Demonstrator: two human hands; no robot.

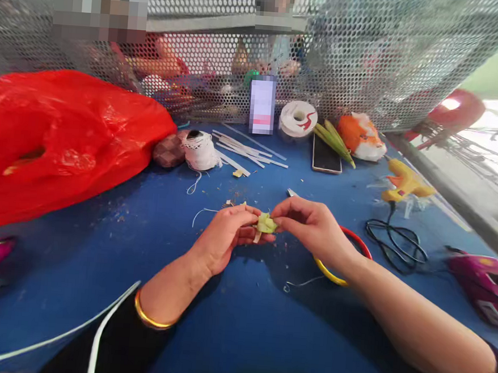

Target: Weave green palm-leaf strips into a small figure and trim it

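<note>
A small pale green folded piece [266, 224], like a leaf or petal cluster, sits between my two hands above the blue table. A short cream strip hangs from its lower edge. My left hand [233, 231] holds it from the left, thumb on top and fingers curled beneath. From the right, my right hand [310, 222] pinches its edge between thumb and fingers. Under my right wrist lie scissors [330, 272] with red and yellow handles; their metal tip shows beyond my knuckles. A thin white thread [304, 283] rests on the table nearby.
Along the back stand a phone [262, 105], a ribbon roll [298, 119], green husks [333, 140] on another phone, white strips [247, 150] and a thread spool [201, 151]. A red plastic bag [64, 145] fills the left. A yellow glue gun [406, 183] lies right, its black cord looped.
</note>
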